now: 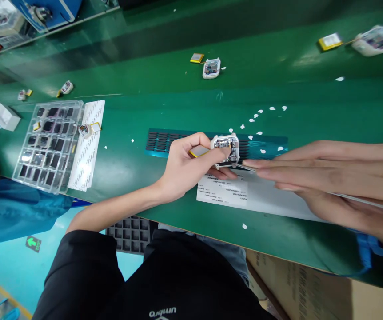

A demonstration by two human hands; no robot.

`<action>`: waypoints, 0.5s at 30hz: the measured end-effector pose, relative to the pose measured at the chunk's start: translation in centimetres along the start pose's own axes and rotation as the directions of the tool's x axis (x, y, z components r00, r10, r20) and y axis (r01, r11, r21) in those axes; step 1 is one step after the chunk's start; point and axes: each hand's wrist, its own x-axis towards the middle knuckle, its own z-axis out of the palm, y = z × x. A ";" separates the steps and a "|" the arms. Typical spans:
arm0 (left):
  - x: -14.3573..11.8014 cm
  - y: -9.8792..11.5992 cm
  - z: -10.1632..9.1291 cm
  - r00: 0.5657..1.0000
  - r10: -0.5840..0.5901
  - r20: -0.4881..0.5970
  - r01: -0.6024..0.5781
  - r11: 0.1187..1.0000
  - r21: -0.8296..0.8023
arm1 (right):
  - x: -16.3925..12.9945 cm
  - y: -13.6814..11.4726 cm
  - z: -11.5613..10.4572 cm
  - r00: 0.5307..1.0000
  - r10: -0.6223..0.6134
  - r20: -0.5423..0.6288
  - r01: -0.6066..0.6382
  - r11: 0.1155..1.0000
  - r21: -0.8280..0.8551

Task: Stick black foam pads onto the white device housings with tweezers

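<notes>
- The left hand (185,166) is curled around a small white device case (225,150) with its circuit board exposed, gripping it just above the green counter (178,102); a flat yellow-edged battery (198,151) sticks out beside the thumb
- The right hand (328,178) lies stretched flat with fingers nearly straight and together, pinching thin metal tweezers (243,166) whose tip touches the lower edge of the case
- Under both hands lies a white printed sheet (225,193); behind the case sits a teal strip of small black pads (160,141)
- A clear compartment tray (46,144) rests well to the left, with another person's blue sleeve (18,213) next to it
- White paper scraps (261,116) are scattered beyond the case
- Another opened white device (211,68) lies farther back
</notes>
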 end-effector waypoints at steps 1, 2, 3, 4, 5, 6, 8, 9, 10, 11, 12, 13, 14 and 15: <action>0.0 0.0 0.0 1.000 0.005 0.005 -0.005 1.000 -0.006 | 0.0 0.1 -0.1 1.000 -0.009 0.002 0.009 1.000 0.007; 0.0 0.0 0.0 1.000 0.009 0.010 -0.009 1.000 -0.012 | 0.0 0.3 -0.1 1.000 -0.022 0.001 0.022 1.000 0.010; 0.0 0.0 -0.1 1.000 0.012 0.012 -0.012 1.000 -0.016 | -0.1 0.5 0.0 0.999 -0.041 -0.001 0.041 0.999 0.010; -0.1 0.0 -0.1 1.000 0.014 0.014 -0.014 1.000 -0.019 | 0.0 0.7 0.1 0.998 -0.060 -0.007 0.060 0.998 0.006; -0.1 0.0 -0.1 1.000 0.017 0.017 -0.017 1.000 -0.021 | 0.0 1.0 0.2 0.997 -0.080 -0.020 0.080 0.997 0.000; -0.1 -0.1 -0.1 1.000 0.024 0.020 -0.024 0.999 -0.023 | 0.0 1.2 0.4 0.994 -0.101 -0.039 0.101 0.995 -0.007; -0.1 -0.3 0.0 0.998 0.055 0.019 -0.054 0.998 -0.031 | 0.2 1.8 0.8 0.988 -0.134 -0.073 0.134 0.991 -0.011; -0.1 -0.4 0.1 0.997 0.077 0.007 -0.077 0.996 -0.037 | 0.3 2.0 1.0 0.985 -0.150 -0.085 0.150 0.989 -0.007; -0.1 -0.5 0.1 0.995 0.096 -0.016 -0.097 0.995 -0.039 | 0.4 2.2 1.1 0.983 -0.159 -0.093 0.159 0.987 -0.001; 0.0 -0.5 0.2 0.993 0.113 -0.044 -0.115 0.993 -0.038 | 0.4 2.3 1.2 0.983 -0.159 -0.092 0.160 0.987 0.004; 0.0 -0.6 0.2 0.989 0.128 -0.069 -0.130 0.991 -0.032 | 0.5 2.4 1.2 0.984 -0.156 -0.091 0.157 0.988 0.004; 0.0 -0.6 0.2 0.987 0.138 -0.087 -0.141 0.990 -0.022 | 0.6 2.4 1.2 0.984 -0.154 -0.093 0.155 0.988 0.000; 0.1 -0.6 0.1 0.985 0.146 -0.095 -0.147 0.989 -0.008 | 0.6 2.3 1.2 0.984 -0.152 -0.098 0.151 0.988 -0.011; 0.1 -0.6 0.1 0.984 0.153 -0.093 -0.153 0.988 0.006 | 0.7 2.2 1.1 0.984 -0.145 -0.101 0.143 0.989 -0.025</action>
